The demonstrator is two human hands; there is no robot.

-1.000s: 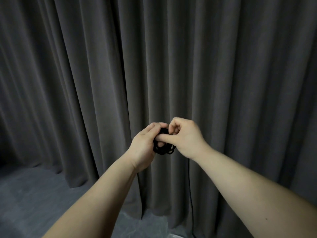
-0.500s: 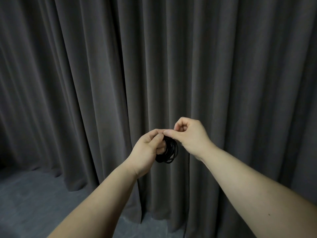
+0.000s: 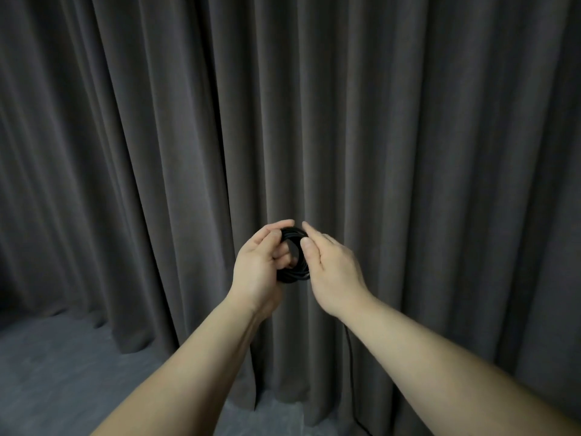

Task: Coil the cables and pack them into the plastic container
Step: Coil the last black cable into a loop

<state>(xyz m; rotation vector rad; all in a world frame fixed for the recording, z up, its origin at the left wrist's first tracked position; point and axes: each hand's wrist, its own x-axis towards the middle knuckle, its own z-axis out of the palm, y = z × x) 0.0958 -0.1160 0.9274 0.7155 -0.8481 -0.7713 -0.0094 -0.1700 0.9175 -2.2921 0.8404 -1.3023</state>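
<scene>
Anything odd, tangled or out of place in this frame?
Little stands out. The black cable coil looks tidy, held by the left hand, the right hand touching it. One loose strand hangs below the right wrist. No plastic container is in view.

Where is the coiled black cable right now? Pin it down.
In the head view the coiled black cable sits just below centre, gripped by the left hand, with the right hand against its right side, before the grey curtain.
</scene>
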